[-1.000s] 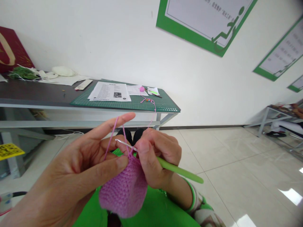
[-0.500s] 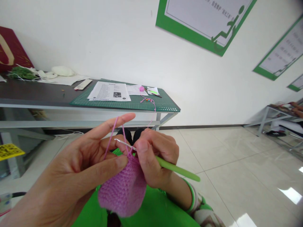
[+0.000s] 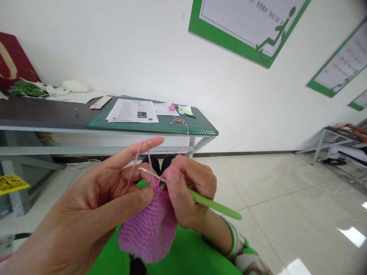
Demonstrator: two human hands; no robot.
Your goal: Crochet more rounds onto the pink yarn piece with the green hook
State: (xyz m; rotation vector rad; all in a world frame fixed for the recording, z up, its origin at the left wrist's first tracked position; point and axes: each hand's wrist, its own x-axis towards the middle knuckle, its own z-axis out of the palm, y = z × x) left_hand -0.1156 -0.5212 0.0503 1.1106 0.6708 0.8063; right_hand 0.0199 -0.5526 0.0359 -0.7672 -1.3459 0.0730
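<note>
A pink crochet piece hangs below my hands, its top edge pinched by the thumb and fingers of my left hand. Over the raised left index finger runs a strand of pink yarn, which comes down to the top of the work. My right hand grips a crochet hook with a green handle. The hook's metal tip points left, lying by the yarn strand, and a pink loop sits around its shaft. The fingers cover part of the shaft.
Ahead stands a table with a green cutting mat, bearing printed sheets, a small pink yarn ball and small coloured pieces. Green and white materials lie at its left. At far right, another person's hands are over a second table.
Both hands, the hook and the crochet piece look almost unmoved. At far right, the other person's hands have shifted slightly.
</note>
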